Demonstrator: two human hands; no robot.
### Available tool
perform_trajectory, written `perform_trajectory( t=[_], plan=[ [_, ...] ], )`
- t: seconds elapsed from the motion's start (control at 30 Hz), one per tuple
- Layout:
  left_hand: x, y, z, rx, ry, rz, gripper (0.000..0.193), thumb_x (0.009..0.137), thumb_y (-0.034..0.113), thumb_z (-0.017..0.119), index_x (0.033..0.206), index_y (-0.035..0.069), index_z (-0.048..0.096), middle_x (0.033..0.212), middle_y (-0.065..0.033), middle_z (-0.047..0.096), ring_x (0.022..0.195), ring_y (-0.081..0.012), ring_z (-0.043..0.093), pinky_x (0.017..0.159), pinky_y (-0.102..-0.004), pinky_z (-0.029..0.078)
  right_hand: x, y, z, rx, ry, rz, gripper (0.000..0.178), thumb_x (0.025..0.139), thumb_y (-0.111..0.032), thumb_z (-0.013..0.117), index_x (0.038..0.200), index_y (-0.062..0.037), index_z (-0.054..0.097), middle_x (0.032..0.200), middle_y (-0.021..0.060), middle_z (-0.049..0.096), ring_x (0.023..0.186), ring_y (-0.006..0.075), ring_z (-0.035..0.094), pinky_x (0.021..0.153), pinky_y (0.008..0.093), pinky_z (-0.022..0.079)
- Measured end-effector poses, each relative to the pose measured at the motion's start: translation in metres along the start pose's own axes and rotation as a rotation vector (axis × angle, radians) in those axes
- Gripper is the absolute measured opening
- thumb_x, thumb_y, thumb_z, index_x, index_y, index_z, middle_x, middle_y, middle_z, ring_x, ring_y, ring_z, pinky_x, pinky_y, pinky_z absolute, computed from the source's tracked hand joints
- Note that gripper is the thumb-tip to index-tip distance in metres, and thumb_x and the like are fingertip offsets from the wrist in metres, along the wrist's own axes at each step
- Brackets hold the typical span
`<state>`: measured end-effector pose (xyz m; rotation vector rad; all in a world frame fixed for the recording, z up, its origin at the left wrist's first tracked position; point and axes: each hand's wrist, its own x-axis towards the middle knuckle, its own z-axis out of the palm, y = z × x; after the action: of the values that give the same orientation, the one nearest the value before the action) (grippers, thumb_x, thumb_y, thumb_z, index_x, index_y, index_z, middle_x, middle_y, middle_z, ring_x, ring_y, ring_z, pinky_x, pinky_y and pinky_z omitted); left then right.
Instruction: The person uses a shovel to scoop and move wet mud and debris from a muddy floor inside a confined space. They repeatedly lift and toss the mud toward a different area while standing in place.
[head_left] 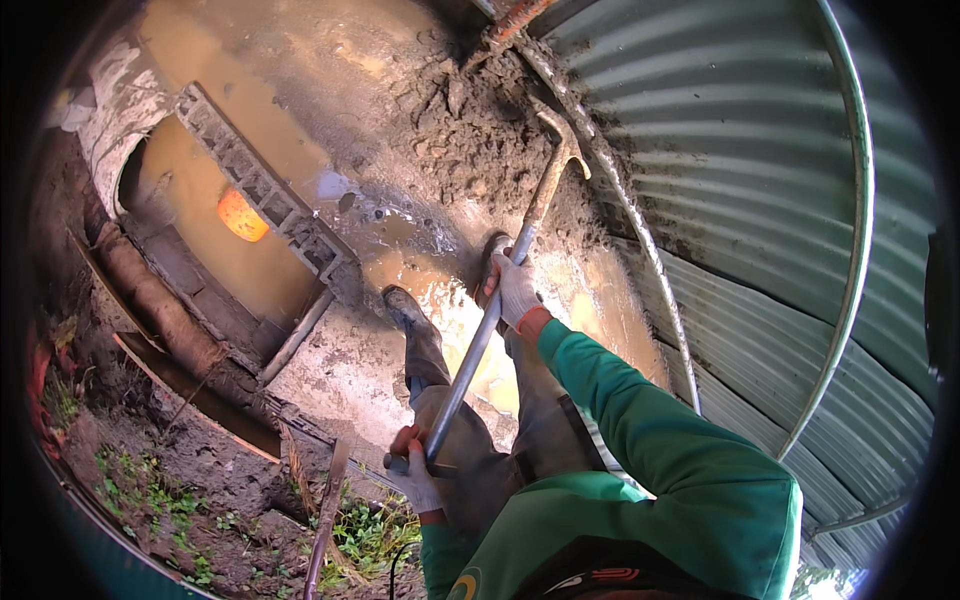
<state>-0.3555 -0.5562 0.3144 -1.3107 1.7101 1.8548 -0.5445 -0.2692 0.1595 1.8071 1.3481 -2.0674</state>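
Note:
A long-handled digging tool [470, 365] runs slantwise across the middle of the view, with a grey pipe-like shaft and a muddy, hooked metal head [560, 145]. My right hand [516, 290], in a pale glove with an orange cuff, is closed round the upper shaft. Lower down, near the butt end, the fingers of my gloved left hand [418, 478] wrap the same shaft. The tool's head is over churned mud [455, 125], close to a metal pipe rail; whether it touches the mud I cannot tell. My boots stand in wet mud below the shaft.
On the right rises a corrugated metal wall [720, 180] with curved pipes [860, 190]. Muddy water on the left holds an orange float-like object [242, 215], beside a row of hollow concrete blocks [255, 180]. Boards [200, 395] and a stick [325, 515] lie at lower left.

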Motion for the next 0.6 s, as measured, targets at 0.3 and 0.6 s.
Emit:
perform_trajectory(
  t=[0.3,0.6],
  plan=[
    [0.151,-0.032,0.011,0.009,0.389,-0.062,0.025,0.100,0.025,0.069,0.103,0.003,0.056,0.087,-0.0083,0.066,0.074,-0.0149,0.062,0.068,-0.0308,0.054,0.067,0.038,0.078,0.114,0.027,0.011,0.023,0.098,-0.009,0.061,0.115,-0.0143,0.046,0.070,0.0056,0.052,0.045,0.0205,0.051,0.039,0.0376,0.046],
    [0.142,-0.003,0.083,-0.118,0.258,-0.034,0.020,0.100,0.022,0.068,0.100,0.003,0.062,0.089,-0.0091,0.068,0.069,-0.0149,0.063,0.056,-0.0271,0.052,0.124,-0.015,0.090,-0.008,0.082,0.002,0.010,0.099,-0.014,0.060,0.098,-0.0087,0.052,0.070,0.0045,0.052,0.046,0.0183,0.052,0.039,0.0369,0.047]
  ],
)
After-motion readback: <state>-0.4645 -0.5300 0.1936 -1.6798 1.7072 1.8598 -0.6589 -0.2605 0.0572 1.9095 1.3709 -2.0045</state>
